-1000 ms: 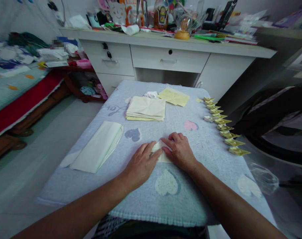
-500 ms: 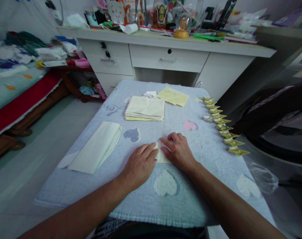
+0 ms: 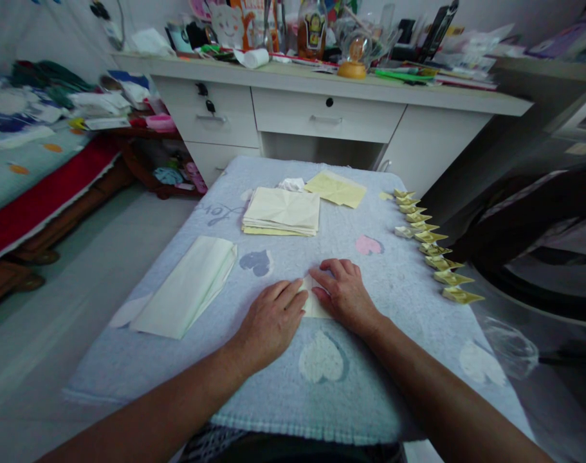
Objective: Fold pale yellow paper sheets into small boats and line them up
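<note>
Home, bdrm-type rm: bed w/ red trim, wht. drawers under a cluttered tabletop, heart-print cloth nearby.

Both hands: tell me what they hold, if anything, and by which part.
The left hand lies on the left side of a pale paper, the right hand on its right; whether either pinches it cannot be told.

Between the bare right hand and the row of small, pointed yellow paper shapes at the right, a lane of pale blue, heart-patterned cloth is left open. Forward reach is obstructed by the cream paper stack; leftward, low passage is blocked by the long, folded, pale green paper.
</note>
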{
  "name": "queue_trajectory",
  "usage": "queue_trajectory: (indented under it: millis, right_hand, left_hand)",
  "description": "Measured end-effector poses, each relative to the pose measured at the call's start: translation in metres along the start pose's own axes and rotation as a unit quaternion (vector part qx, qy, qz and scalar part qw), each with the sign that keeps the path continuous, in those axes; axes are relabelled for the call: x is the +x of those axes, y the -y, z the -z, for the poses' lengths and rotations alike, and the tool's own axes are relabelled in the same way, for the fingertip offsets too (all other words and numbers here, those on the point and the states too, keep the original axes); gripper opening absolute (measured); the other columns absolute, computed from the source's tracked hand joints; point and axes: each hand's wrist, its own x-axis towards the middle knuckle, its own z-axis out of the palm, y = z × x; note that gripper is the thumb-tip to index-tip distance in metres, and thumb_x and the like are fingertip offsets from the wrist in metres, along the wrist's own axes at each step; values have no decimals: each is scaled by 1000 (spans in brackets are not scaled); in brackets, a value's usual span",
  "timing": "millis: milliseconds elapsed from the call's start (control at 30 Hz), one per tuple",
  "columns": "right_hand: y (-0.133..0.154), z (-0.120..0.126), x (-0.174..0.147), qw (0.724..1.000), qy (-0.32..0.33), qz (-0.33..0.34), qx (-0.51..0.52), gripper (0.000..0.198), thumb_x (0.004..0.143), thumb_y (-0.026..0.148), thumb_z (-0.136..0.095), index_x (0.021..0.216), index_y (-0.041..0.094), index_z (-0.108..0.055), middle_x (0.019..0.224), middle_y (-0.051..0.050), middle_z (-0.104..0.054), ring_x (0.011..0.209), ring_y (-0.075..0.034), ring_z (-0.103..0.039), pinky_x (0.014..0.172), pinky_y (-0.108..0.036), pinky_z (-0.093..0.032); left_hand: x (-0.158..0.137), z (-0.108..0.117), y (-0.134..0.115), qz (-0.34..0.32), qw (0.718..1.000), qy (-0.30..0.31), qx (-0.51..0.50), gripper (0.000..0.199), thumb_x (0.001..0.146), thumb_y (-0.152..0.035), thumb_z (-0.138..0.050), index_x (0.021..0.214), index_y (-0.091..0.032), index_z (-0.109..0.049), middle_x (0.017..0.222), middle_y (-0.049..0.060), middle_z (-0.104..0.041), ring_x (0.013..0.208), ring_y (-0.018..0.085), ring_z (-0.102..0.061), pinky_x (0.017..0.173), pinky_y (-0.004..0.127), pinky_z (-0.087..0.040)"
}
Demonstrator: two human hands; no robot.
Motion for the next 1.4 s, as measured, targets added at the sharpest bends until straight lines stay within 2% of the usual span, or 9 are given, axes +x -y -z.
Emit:
queue_trajectory:
  millis: [133, 367, 567, 1000, 1233, 1400]
  right_hand:
    - [0, 2, 1, 1000, 1, 7, -2, 31, 90, 31, -56, 120, 27, -63, 117, -11, -55, 104, -27, -44, 86, -40, -35]
    - [-1, 0, 1, 1000, 0, 14, -10, 30, 91, 32, -55, 120, 26, -63, 116, -10, -56, 104, -27, -44, 86, -40, -34]
    - [0, 0, 1, 1000, -1, 19, -20, 31, 91, 31, -55, 120, 25, -63, 117, -10, -56, 104, -27, -43, 87, -42, -34]
    - [-1, -2, 1, 1000, -15, 20, -13, 30, 90, 32, -57, 119, 25, -64, 115, -10, -58, 104, -27, -45, 89, -42, -34]
    - [-1, -1, 1, 1000, -16, 21, -14, 31, 89, 31, -58, 119, 24, -64, 114, -10, -58, 104, -27, -45, 89, -43, -34]
    - [-1, -2, 3, 1000, -13, 22, -12, 30, 89, 31, -59, 118, 24, -65, 114, -10, -59, 104, -28, -46, 89, -43, -34]
  left_hand:
    - [0, 0, 0, -4, 1000, -15, 1, 24, 90, -20, -52, 112, -17, -62, 127, 10, -61, 112, 24, -55, 93, 41, -48]
    - [0, 0, 2, -4, 1000, 9, -12, 26, 90, -21, -52, 114, -17, -61, 127, 8, -61, 111, 24, -55, 94, 42, -48]
    - [0, 2, 1, -2, 1000, 2, -6, 24, 91, -22, -51, 112, -17, -62, 127, 8, -62, 110, 25, -55, 92, 43, -50]
    - [-5, 9, -5, -12, 997, -31, 66, 14, 84, -13, -58, 97, -15, -64, 109, 10, -66, 98, 25, -59, 80, 39, -54]
    - [-15, 20, -8, -27, 993, 7, 117, 21, 83, -6, -54, 100, -13, -65, 103, 11, -68, 91, 25, -61, 76, 38, -55]
    - [-24, 26, -1, -37, 994, 9, 103, 24, 84, -4, -49, 99, -13, -66, 107, 11, -68, 95, 25, -60, 79, 39, -53]
